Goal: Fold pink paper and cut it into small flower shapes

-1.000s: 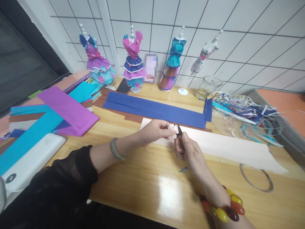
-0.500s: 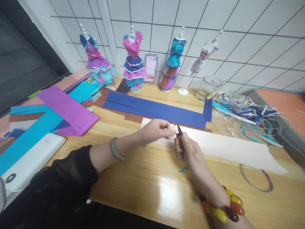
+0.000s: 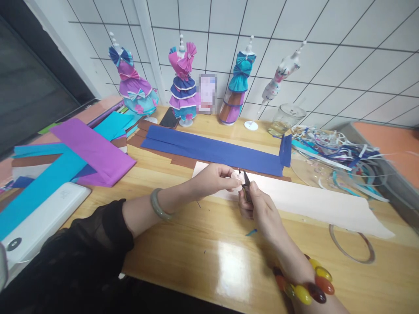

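Note:
My left hand [image 3: 218, 179] pinches a small pale pink piece of paper or cloth [image 3: 240, 175] between thumb and fingers. Dark-bladed snips [image 3: 246, 183] are gripped in my right hand [image 3: 262, 207], blades parted and pointing up at the pale piece. My fingers cover the handles. Under both hands lies a long pale pink strip [image 3: 304, 198]. Behind it a folded dark blue strip [image 3: 209, 150] rests on brown material [image 3: 183, 162].
Several dressed miniature mannequins [image 3: 183, 93] and one undressed mannequin [image 3: 279, 78] stand along the tiled wall. A glass jar [image 3: 288, 117] and a heap of trimmings [image 3: 340, 148] sit right. Folded purple material [image 3: 94, 152] and a white power bank [image 3: 46, 222] lie left.
The snips' blades look slightly wider apart around the pale piece. Both hands stay in almost the same place.

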Available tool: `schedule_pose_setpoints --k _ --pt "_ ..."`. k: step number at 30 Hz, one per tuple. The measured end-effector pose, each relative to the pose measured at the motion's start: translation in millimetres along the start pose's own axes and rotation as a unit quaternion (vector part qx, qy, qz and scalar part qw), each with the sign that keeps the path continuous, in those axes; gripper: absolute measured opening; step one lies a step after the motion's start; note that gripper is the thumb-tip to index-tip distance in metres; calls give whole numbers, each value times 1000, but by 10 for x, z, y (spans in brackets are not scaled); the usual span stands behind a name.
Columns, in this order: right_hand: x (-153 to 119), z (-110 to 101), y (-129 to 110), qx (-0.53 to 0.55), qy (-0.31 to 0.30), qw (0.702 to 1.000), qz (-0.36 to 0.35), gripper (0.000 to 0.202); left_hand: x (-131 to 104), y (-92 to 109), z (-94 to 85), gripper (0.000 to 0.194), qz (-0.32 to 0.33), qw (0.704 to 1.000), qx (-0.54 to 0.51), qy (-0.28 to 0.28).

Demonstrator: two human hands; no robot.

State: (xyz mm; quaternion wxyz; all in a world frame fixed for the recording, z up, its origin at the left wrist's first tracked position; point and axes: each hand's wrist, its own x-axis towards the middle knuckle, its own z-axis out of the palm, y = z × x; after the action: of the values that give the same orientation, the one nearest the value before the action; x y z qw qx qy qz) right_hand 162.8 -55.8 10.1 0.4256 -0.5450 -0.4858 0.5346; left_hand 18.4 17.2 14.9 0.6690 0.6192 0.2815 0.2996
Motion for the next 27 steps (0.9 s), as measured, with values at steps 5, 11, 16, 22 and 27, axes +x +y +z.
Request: schedule_pose_setpoints --k 5,11,16,22,27 --pt "-2 -5 0 -12 -1 1000 -5 47 6 -8 -18 20 -2 1000 1 -14" --pt "1 -12 14 -20 0 1000 -8 47 22 -14 -28 20 -3 1000 14 -16" --pt "2 -14 20 -19 1 1000 -12 46 24 -8 -26 19 -9 1000 9 -16" --pt "-9 -18 29 -20 2 1000 -10 46 16 -9 -29 18 -10 1000 13 -9" --pt "-3 -18 36 -26 4 1000 -11 47 21 -18 -30 18 -6 1000 7 -10"
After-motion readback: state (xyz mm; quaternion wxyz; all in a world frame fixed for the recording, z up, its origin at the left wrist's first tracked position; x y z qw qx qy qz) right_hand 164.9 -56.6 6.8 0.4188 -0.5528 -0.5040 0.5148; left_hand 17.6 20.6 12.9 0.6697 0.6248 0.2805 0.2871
